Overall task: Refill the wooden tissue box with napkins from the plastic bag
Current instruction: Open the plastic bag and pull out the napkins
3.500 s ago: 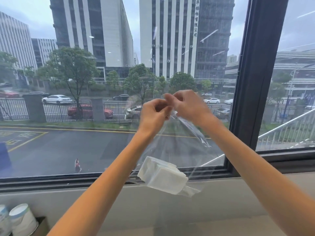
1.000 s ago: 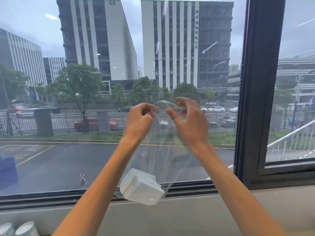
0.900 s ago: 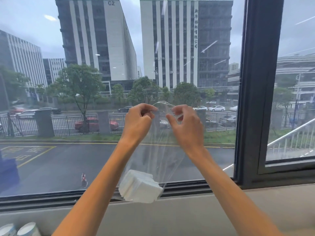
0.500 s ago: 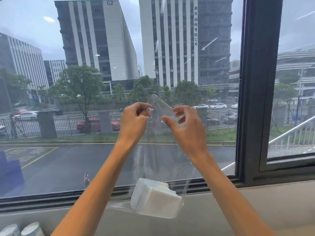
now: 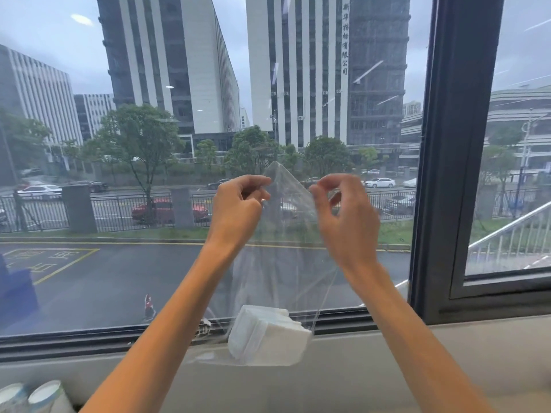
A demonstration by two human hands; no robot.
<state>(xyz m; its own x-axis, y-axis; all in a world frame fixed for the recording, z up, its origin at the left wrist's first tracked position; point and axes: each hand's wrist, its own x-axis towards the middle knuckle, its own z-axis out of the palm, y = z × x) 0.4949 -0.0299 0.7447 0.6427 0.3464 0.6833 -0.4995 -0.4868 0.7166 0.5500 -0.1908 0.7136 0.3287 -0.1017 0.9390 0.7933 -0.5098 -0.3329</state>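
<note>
A clear plastic bag (image 5: pixel 286 257) hangs in the air in front of a window, held up by both hands at its top edge. My left hand (image 5: pixel 237 213) pinches the top on the left side. My right hand (image 5: pixel 346 222) pinches it on the right, with a pointed flap of plastic standing up between them. A white stack of napkins (image 5: pixel 268 338) lies at the bottom of the bag, level with the window sill. The wooden tissue box is not in view.
A large window with a dark frame (image 5: pixel 459 144) fills the view, above a pale sill wall (image 5: pixel 447 368). Two white round containers (image 5: pixel 32 397) stand at the lower left corner.
My hands have drawn slightly apart at the bag's top, and a pointed plastic flap has risen between them. The napkin stack has swung from left back toward the middle.
</note>
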